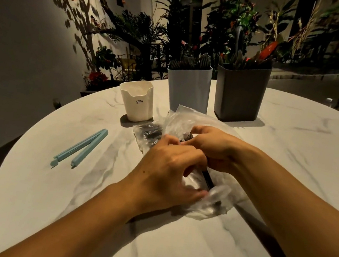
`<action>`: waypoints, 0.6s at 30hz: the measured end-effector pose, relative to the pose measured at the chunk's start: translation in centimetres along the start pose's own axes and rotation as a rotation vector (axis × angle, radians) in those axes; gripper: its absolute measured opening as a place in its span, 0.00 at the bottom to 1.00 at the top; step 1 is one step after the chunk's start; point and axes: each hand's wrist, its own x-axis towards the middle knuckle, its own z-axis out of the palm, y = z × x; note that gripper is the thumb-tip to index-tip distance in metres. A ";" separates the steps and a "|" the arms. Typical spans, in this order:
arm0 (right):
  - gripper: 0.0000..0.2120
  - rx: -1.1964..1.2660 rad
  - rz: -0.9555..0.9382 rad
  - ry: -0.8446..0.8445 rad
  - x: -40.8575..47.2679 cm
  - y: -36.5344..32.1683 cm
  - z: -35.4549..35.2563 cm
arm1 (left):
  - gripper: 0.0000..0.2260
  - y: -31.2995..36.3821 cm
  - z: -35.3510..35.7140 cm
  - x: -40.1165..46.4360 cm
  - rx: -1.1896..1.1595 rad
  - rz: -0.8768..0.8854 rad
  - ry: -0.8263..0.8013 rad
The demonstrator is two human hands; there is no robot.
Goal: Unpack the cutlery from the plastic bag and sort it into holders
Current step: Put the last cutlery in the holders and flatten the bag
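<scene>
three holders (188,87) behind bag (214,202), blue clip (80,148) left, right side open

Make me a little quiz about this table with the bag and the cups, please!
1. How many holders stand at the far side of the table?
2. True or false: the blue bag clip lies open on the table, left of the plastic bag.
3. Which holder looks empty from here: a) the white holder, b) the light blue holder, c) the dark grey holder?

Key
1. Three.
2. True.
3. a. No cutlery shows above its rim; dark cutlery sticks out of the other two. Meanwhile the left hand and the right hand both grip the bag, with dark cutlery inside.
</scene>
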 end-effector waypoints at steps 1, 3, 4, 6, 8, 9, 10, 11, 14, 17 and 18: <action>0.08 0.000 0.001 0.002 0.0 -0.1 0.1 | 0.15 0.2 0.2 0.1 -0.008 0.033 -0.006; 0.08 -0.010 -0.002 0.015 0.1 -0.1 0.2 | 0.14 0.5 0.3 0.1 -0.023 0.077 -0.039; 0.07 -0.007 -0.002 0.020 0.2 0.0 0.2 | 0.14 0.5 0.2 0.0 -0.031 0.081 -0.067; 0.07 0.005 0.003 0.027 0.1 0.0 0.3 | 0.15 0.7 0.1 -0.2 -0.024 0.075 -0.123; 0.05 -0.007 0.011 0.042 0.0 -0.1 0.5 | 0.17 0.7 0.2 -0.3 0.014 0.070 -0.122; 0.05 -0.008 0.013 0.053 -0.1 -0.3 0.6 | 0.17 0.7 0.3 -0.2 0.034 0.068 -0.102; 0.06 0.001 0.015 0.062 -0.1 -0.4 0.7 | 0.16 0.7 0.4 -0.2 0.054 0.065 -0.079; 0.07 0.018 0.018 0.072 -0.2 -0.4 0.8 | 0.16 0.7 0.4 -0.1 0.076 0.069 -0.054; 0.08 0.012 0.038 0.092 0.0 -0.4 1.0 | 0.12 0.6 0.5 0.0 0.150 0.103 0.029; 0.06 -0.028 0.061 0.130 0.0 -0.5 1.2 | 0.09 0.2 0.4 0.0 0.183 0.092 0.058; 0.05 -0.029 0.070 0.144 0.1 -0.5 1.2 | 0.08 0.1 0.5 0.0 0.200 0.090 0.064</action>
